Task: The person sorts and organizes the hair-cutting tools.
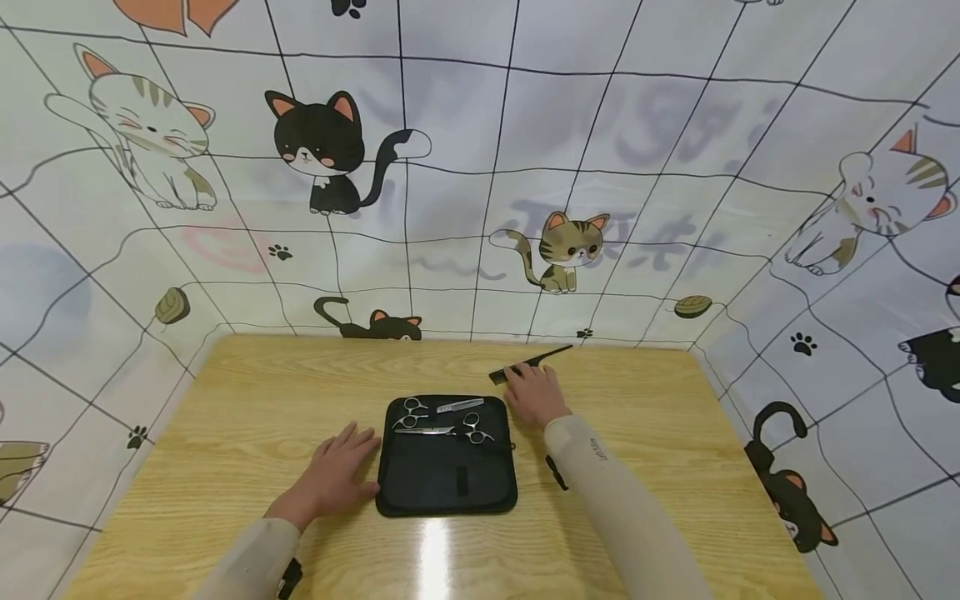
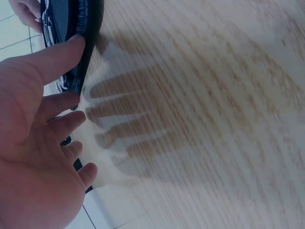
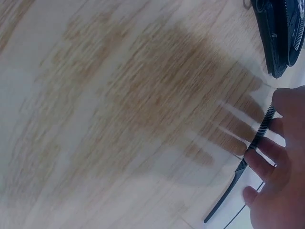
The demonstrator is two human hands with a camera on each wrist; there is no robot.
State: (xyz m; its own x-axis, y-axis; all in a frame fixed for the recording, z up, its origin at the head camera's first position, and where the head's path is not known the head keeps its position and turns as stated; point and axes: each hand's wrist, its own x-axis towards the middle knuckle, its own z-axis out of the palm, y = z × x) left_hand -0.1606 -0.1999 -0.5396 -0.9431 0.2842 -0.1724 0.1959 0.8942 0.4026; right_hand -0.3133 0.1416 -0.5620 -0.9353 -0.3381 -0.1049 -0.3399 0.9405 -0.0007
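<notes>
A black zip-edged case (image 1: pixel 427 485) lies on the table with two pairs of silver scissors on its far half. The thinning scissors (image 1: pixel 461 406) point right; the other scissors (image 1: pixel 422 431) point left, their finger rings at the right. My left hand (image 1: pixel 337 468) lies spread at the case's left side, its thumb (image 2: pixel 71 52) touching the edge. Beyond the case's far right corner, my right hand (image 1: pixel 534 395) reaches over a black tail comb (image 1: pixel 551 353). Its loosely bent fingertips (image 3: pixel 255 162) touch the toothed part, while the thin tail (image 3: pixel 219 207) sticks out past them.
The wooden table (image 1: pixel 285 375) meets a cloth backdrop (image 1: pixel 465 192) printed with cats and grid lines at its far edge. More of that cloth rises along the left and right sides. Light reflects off the tabletop in front of the case.
</notes>
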